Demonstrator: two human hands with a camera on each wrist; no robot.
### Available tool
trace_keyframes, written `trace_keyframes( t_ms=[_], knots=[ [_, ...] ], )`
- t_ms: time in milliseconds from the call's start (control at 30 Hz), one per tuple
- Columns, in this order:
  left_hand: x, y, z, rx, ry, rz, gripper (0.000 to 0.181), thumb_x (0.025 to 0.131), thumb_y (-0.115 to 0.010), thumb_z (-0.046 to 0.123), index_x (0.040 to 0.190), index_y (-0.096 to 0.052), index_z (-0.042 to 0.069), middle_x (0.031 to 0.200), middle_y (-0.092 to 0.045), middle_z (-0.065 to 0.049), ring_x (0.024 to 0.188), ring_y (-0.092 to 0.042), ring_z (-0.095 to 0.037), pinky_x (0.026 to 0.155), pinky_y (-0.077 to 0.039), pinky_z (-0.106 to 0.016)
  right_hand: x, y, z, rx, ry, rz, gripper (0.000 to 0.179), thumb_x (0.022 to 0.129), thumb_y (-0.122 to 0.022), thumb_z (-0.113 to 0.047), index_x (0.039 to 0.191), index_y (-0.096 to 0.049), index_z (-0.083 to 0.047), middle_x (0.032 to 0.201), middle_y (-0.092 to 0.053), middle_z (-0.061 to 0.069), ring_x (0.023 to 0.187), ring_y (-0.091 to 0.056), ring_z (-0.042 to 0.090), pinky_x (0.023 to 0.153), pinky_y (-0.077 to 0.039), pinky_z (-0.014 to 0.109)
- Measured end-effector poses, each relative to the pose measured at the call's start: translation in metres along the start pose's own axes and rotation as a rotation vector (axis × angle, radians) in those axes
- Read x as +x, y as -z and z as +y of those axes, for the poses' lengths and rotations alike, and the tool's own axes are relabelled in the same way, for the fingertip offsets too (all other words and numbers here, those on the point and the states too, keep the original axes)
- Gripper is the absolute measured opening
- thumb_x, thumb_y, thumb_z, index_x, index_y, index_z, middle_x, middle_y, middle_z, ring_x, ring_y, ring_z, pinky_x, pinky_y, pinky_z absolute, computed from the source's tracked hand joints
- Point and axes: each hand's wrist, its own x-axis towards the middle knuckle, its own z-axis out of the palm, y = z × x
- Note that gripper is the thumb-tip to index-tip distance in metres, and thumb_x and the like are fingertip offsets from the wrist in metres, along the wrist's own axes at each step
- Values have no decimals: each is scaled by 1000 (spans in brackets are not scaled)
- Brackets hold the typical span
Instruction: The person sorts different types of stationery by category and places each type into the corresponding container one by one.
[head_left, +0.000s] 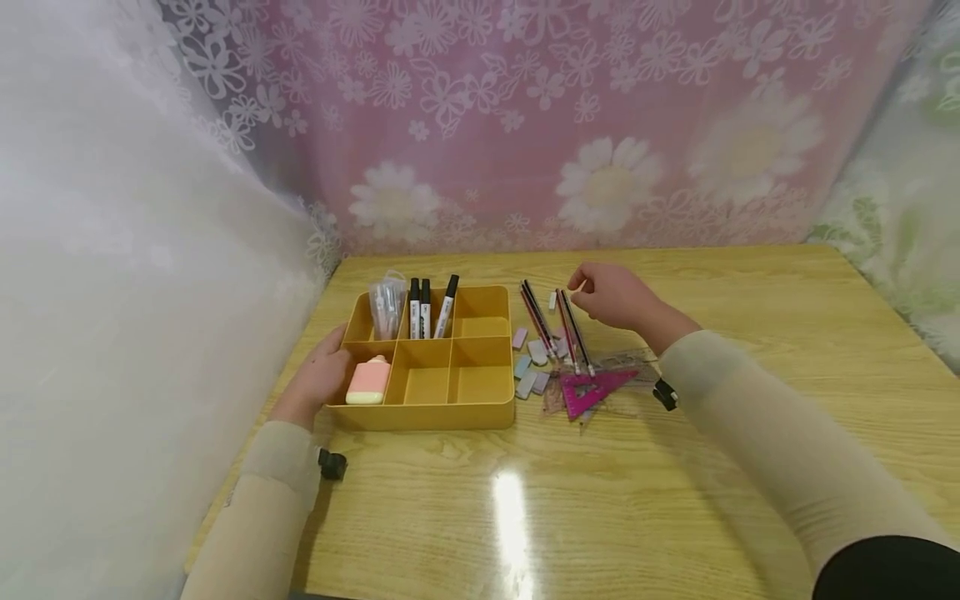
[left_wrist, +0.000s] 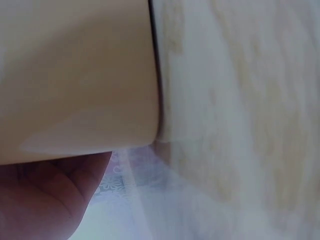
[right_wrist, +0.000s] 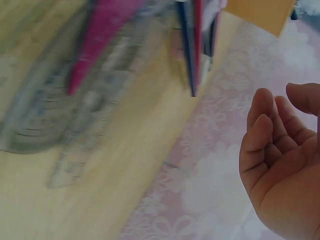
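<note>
A yellow desk organizer with six compartments stands on the table. My left hand grips its left wall, overlapping the rim; in the left wrist view the hand lies against the box wall, most fingers hidden. Empty and loosely bent, my right hand hovers right of several striped pencils. In the right wrist view, nothing lies between the fingers and thumb of that hand. Below the pencils, a magenta set square lies over clear rulers. Several pastel erasers lie beside the organizer.
The organizer holds a clear pouch, black-capped markers and a pink-and-cream bottle-shaped item. Three of its compartments hold nothing. Floral curtains hang behind the wooden table, and a white sheet hangs along its left.
</note>
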Motion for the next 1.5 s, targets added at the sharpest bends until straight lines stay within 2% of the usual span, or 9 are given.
trace_keyframes(
  t_ms=[133,400,533,633,900,1133,1500],
  knots=[
    [-2,1,-2,0,18,-5,60,103,-28,15,163,-24,18,161,-31,-16,147,-24,-39,117,-17,-64,1,-11,11,8,-45,-46,30,103,-53,-22,124,-58,-3,108,-64,16,86,-67,32,72,-54,43],
    [-3,5,0,-21,23,-9,59,104,-27,15,163,-22,17,160,-32,-18,145,-28,-41,115,-20,-65,15,-29,21,20,-110,-70,33,102,-53,-21,129,-54,-2,115,-62,17,77,-62,25,72,-52,40],
    [-3,5,1,-12,26,-9,60,104,-28,14,163,-22,17,160,-33,-18,145,-28,-41,115,-20,-65,18,-34,18,19,-148,-93,38,101,-55,-24,132,-50,-2,104,-61,15,68,-53,23,70,-47,40],
    [-2,4,1,-9,30,-6,60,103,-28,14,163,-23,17,161,-32,-17,146,-27,-40,116,-18,-65,19,-36,16,7,-176,-102,38,101,-55,-25,132,-49,-4,95,-58,13,67,-48,22,68,-44,40],
    [-1,0,3,-4,55,1,60,103,-29,16,163,-22,18,162,-30,-15,147,-25,-40,116,-15,-66,23,-37,19,-24,-206,-107,38,99,-54,-23,131,-49,-3,115,-59,17,79,-51,27,69,-43,41],
    [0,-3,1,-18,17,-6,59,103,-29,15,162,-25,16,160,-33,-16,146,-26,-40,116,-17,-65,24,-42,27,-21,-229,-93,42,99,-58,-24,133,-49,-2,129,-57,21,96,-53,32,81,-46,47],
    [0,-2,1,2,20,12,60,103,-29,14,162,-24,15,161,-31,-16,147,-24,-40,117,-16,-65,22,-45,34,74,-230,-51,45,100,-60,-24,137,-47,-2,127,-57,22,93,-52,32,82,-45,47]
  ],
)
